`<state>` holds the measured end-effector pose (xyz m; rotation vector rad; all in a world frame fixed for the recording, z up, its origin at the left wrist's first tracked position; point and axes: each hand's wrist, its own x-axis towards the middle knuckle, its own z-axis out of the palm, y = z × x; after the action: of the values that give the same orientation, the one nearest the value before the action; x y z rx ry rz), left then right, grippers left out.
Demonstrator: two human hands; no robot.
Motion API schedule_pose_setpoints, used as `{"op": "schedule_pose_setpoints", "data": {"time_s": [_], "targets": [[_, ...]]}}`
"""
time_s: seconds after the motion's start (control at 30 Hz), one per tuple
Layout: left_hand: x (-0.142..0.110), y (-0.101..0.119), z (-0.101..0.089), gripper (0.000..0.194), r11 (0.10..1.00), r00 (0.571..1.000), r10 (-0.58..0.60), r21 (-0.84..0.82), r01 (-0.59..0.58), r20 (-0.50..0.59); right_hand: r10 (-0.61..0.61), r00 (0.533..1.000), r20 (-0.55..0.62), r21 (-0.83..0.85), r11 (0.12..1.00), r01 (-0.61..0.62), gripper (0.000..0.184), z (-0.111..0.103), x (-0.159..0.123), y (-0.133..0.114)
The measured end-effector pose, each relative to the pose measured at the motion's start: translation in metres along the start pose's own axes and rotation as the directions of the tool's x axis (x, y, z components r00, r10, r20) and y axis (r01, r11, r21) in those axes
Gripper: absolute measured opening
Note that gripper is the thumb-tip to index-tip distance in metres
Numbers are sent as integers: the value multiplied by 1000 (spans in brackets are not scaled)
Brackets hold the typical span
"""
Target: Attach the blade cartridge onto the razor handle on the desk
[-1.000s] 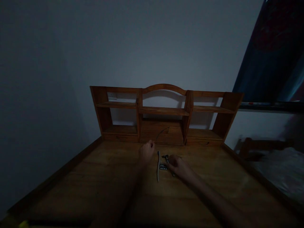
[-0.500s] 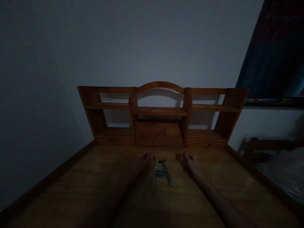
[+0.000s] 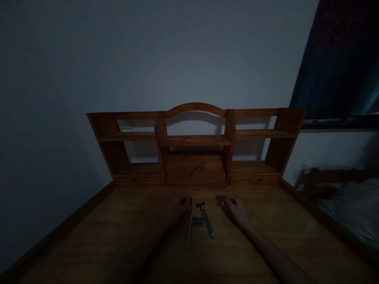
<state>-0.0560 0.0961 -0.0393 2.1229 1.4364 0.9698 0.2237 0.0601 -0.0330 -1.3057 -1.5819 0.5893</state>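
A bare wall (image 3: 189,55) fills the background, with a wide desk (image 3: 89,236) before it and a shelf unit (image 3: 195,141) along the desk's back edge. A dark curtain (image 3: 334,67) hangs at the upper right, above a pale, crumpled bundle (image 3: 352,205). On the desk, the razor (image 3: 208,223) lies between the right hand (image 3: 235,209) and the toothbrush (image 3: 190,228), whose head is just beside the left hand (image 3: 177,209); whether they touch, I cannot tell. A small pack (image 3: 197,222) sits between toothbrush and razor.

A second ago the right fingers were on the razor; now that hand is to its right, apart from it. The left hand has come down level with the brush head. Both hands' fingers are curled, but in this dimness I cannot tell whether the tips meet.

Desk and shelves are brown wood, the unit's top rail arched. The razor is T-shaped, the toothbrush slim and pale, the pack dark and rectangular with rows of light spots.
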Motion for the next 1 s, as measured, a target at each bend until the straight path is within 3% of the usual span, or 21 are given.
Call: {"op": "schedule_pose_setpoints", "data": {"time_s": [0.2, 0.33, 0.43, 0.6, 0.8, 1.0], "targets": [[-2, 4, -3, 36, 999, 999, 37, 17, -37, -13, -131, 987, 91, -255, 955, 150, 36, 8, -15, -29], [-1, 3, -2, 36, 997, 998, 49, 61, -47, -26, -135, 979, 152, -398, 898, 185, 45, 25, -31, -45], [-1, 2, -1, 37, 993, 996, 92, 75, -90, -13, -152, 959, 240, -469, 847, 251, 40, 33, -38, -49], [-5, 4, -3, 39, 992, 994, 104, 81, -101, -42, -159, 939, 306, -473, 830, 295, 25, 34, -38, -46], [-7, 8, -8, 34, 993, 990, 116, -16, -117, -79, -179, 948, 263, -492, 821, 292, 22, 31, -35, -42], [-8, 14, -11, 41, 978, 977, 144, -126, -165, -159, -390, 883, 262, -416, 780, 468, 15, 22, -37, -51]]}}
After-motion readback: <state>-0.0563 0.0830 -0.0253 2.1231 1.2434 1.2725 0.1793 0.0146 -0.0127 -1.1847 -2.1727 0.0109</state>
